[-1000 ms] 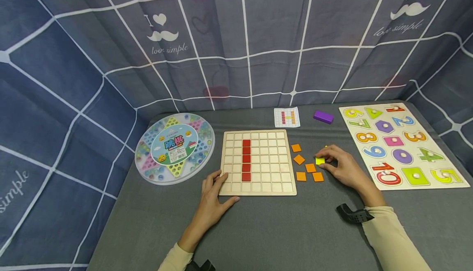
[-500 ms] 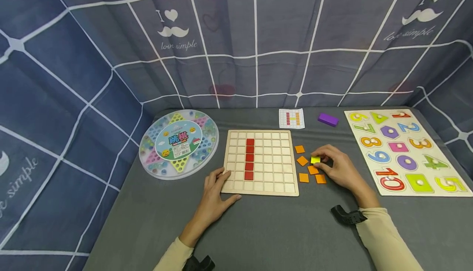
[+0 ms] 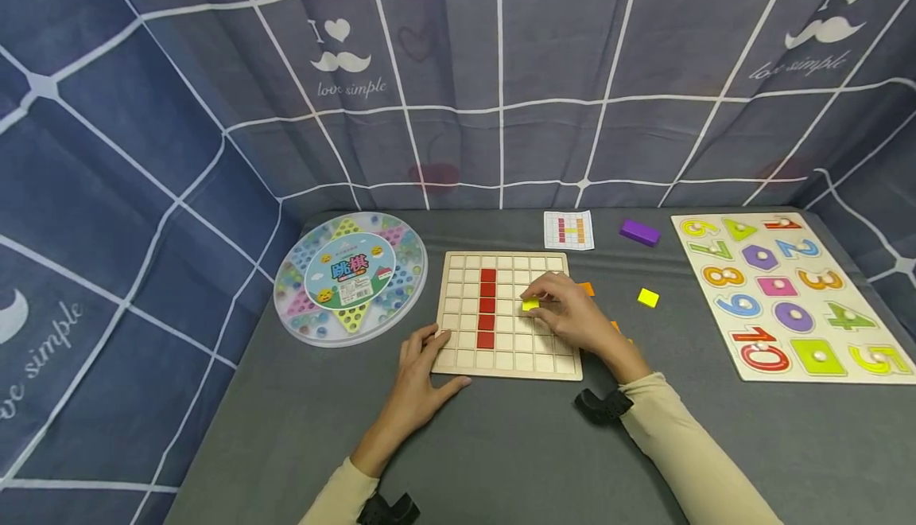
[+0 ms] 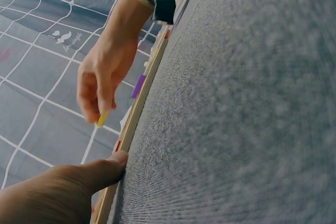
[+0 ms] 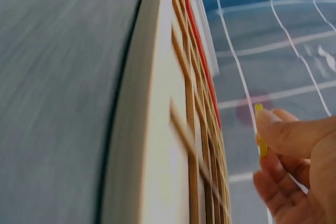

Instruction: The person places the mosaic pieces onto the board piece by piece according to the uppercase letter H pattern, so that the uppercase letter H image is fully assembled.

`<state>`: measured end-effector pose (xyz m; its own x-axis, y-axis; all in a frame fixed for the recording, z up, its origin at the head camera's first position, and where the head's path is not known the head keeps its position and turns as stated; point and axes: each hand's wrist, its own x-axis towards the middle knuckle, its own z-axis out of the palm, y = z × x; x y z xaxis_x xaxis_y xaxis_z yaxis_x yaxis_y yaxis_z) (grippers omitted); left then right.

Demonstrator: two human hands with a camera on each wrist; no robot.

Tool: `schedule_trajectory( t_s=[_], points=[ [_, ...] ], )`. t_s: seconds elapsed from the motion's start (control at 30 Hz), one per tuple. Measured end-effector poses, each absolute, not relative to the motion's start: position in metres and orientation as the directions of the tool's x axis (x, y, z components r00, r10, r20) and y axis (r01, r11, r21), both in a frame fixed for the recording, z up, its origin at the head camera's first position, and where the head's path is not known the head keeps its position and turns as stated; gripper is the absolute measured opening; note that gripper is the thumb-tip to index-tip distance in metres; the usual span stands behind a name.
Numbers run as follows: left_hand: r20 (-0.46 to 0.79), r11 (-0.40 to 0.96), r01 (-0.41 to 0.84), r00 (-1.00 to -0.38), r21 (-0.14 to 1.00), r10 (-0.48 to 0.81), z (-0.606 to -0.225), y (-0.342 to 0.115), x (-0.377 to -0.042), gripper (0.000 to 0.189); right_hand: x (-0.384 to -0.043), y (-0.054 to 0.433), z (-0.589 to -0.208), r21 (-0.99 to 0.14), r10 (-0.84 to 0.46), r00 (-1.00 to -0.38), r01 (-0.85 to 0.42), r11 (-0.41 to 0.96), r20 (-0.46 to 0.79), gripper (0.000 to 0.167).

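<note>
A wooden grid board [image 3: 458, 286] lies on the grey table, with a column of red square tiles [image 3: 487, 305] set in its cells. My right hand [image 3: 568, 314] is over the board's right half and pinches a yellow square tile [image 3: 529, 305] between thumb and fingers; the tile [image 5: 261, 135] is held clear of the board in the right wrist view. My left hand [image 3: 422, 382] rests at the board's lower left corner, its thumb [image 4: 113, 169] against the near edge. Orange tiles [image 3: 587, 288] show partly behind my right hand and wrist. Another yellow tile [image 3: 648, 297] lies farther right.
Behind the board lie a small pattern card [image 3: 568, 231] and a purple block [image 3: 640, 232]. A round Chinese checkers box [image 3: 408, 302] stands at left, and a number-and-shape puzzle board [image 3: 758, 354] at right. A grid-patterned curtain [image 3: 458, 143] hangs behind.
My right hand has carried the yellow tile leftward from beside the orange tiles to above the board. The second yellow tile has come into view. My left hand stays at the board's corner.
</note>
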<state>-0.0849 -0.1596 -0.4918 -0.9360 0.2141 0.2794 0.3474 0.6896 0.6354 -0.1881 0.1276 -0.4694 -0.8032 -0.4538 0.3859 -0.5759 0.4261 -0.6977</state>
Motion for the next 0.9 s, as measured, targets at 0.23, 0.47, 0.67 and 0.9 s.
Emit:
schedule_trajectory(
  t_s=[0.23,0.47,0.67,0.9],
  points=[
    [0.291,0.695,0.357,-0.932,0.624,0.217,-0.49,-0.159,-0.086,0.075,-0.2,0.101,-0.473,-0.708,-0.464,-0.821,-0.542,0.452,0.333,0.02],
    [0.289,0.695,0.355,-0.932,0.625,0.216,-0.49,-0.159,-0.084,0.075,-0.204,0.091,-0.482,-0.719,-0.495,-0.814,-0.536,0.442,0.304,0.019],
    [0.289,0.693,0.354,-0.933,0.628,0.215,-0.49,-0.158,-0.084,0.076,-0.205,0.09,-0.488,-0.698,-0.502,-0.801,-0.563,0.444,0.327,0.018],
    [0.296,0.694,0.358,-0.931,0.624,0.214,-0.491,-0.159,-0.085,0.076,-0.205,0.089,-0.49,-0.698,-0.502,-0.8,-0.564,0.441,0.329,0.02]
  ],
)
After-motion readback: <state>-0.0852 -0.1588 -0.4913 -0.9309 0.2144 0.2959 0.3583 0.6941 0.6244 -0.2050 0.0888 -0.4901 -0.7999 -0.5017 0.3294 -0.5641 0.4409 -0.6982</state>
